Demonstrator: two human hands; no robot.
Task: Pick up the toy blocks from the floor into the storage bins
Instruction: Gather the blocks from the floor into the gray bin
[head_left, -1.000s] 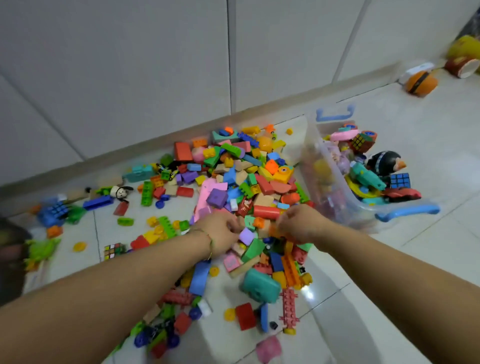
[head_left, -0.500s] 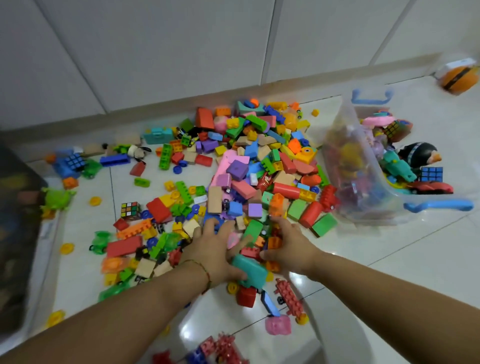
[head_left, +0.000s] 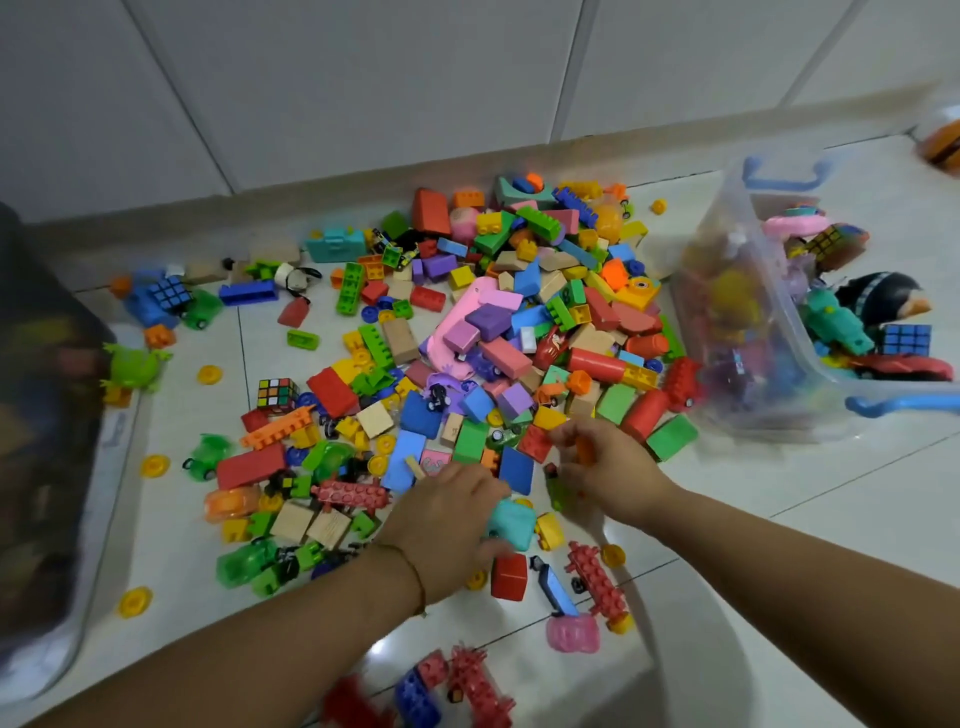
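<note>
Right hand (head_left: 608, 467) rose, pinching orange block (head_left: 585, 451); left hand (head_left: 447, 519) grips teal block (head_left: 513, 522).

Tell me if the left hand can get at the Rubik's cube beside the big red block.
Probably yes: the Rubik's cube lies uncovered on the floor, on the left hand's side. But that hand grips a teal block, which it must release first.
</note>
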